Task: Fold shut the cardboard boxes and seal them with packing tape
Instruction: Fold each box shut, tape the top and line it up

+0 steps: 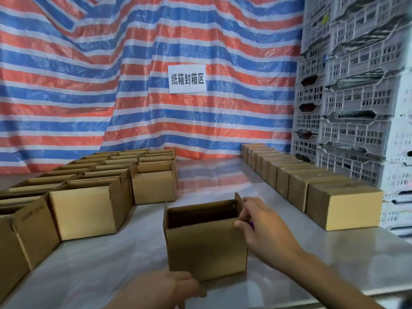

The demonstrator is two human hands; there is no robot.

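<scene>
An open cardboard box (206,244) stands in the middle of the steel table, flaps upright and the inside dark. My right hand (265,228) grips its upper right corner, thumb on the front wall and fingers over the right flap (239,202). A small purple object (252,225) shows under that hand; what it is cannot be told. My left hand (162,288) lies low at the front, its fingers loosely curled beside the box's lower left corner and holding nothing that I can see. No tape roll is in view.
Several open boxes (89,210) stand in rows on the left of the table (312,259). A row of closed boxes (343,206) lines the right side. Stacked white plastic crates (356,108) rise at the right. A striped tarp with a paper sign (186,79) hangs behind.
</scene>
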